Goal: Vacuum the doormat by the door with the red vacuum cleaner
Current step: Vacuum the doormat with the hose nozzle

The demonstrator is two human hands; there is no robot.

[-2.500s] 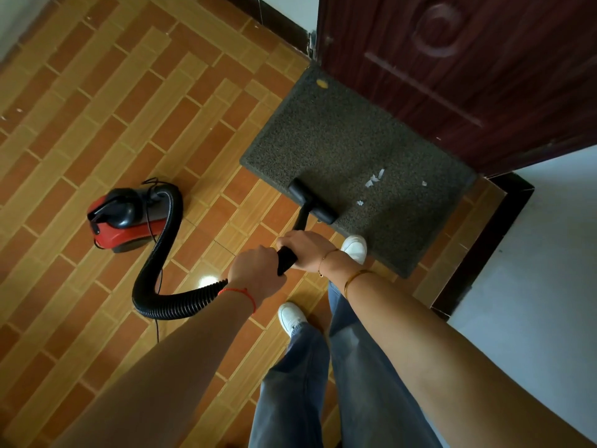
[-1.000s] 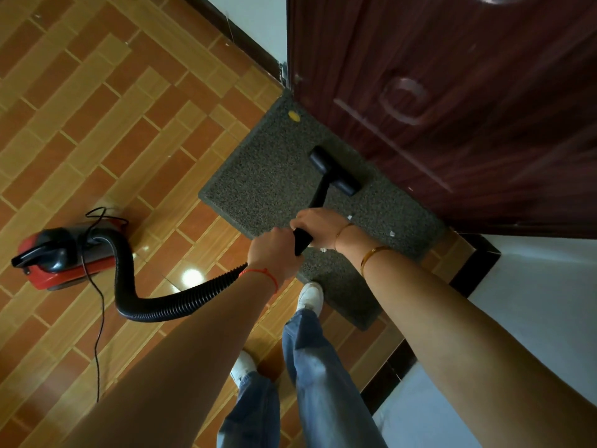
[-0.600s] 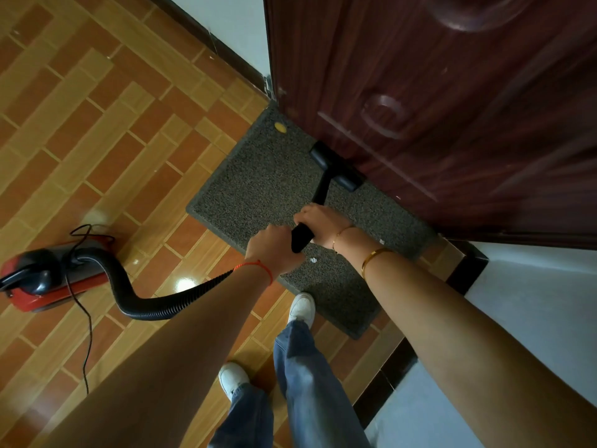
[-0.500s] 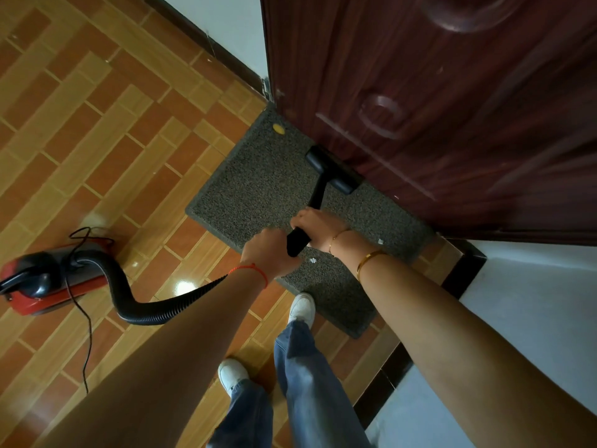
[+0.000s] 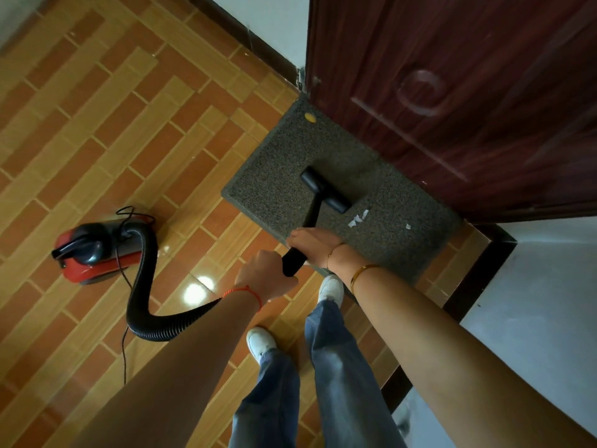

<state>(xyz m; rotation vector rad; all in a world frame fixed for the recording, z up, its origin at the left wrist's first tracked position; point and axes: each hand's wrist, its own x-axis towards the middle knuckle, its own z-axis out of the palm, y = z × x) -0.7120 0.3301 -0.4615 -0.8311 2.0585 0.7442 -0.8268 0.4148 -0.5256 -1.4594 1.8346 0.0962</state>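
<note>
Doormat: I see the grey doormat (image 5: pixel 284 176) flat on the tiled floor (image 5: pixel 97 130), its far edge against the dark red door (image 5: pixel 452 92), at about 1 o'clock from my feet.
Nozzle: the black floor nozzle (image 5: pixel 324 189) sits on the mat near its middle, and the black wand (image 5: pixel 311 215) runs back from it toward my hands.
Debris: white paper scraps (image 5: pixel 358 218) lie on the mat just beside the nozzle, at its 4 o'clock; a yellow spot (image 5: pixel 310 117) sits near the mat's far corner by the door.
Right hand: my right hand (image 5: pixel 315 245) is wrapped round the wand, fingers curled over it.
Left hand: my left hand (image 5: pixel 265 274) grips the wand's lower end, just behind the right.
Vacuum: the red vacuum cleaner (image 5: pixel 93 253) stands on the tiles at 9 o'clock, well apart from the mat.
Hose: the ribbed black hose (image 5: pixel 142 286) loops from its body across the floor and passes behind my left forearm.
Cord: a thin black cord (image 5: pixel 122 350) trails along the tiles beside it.
</note>
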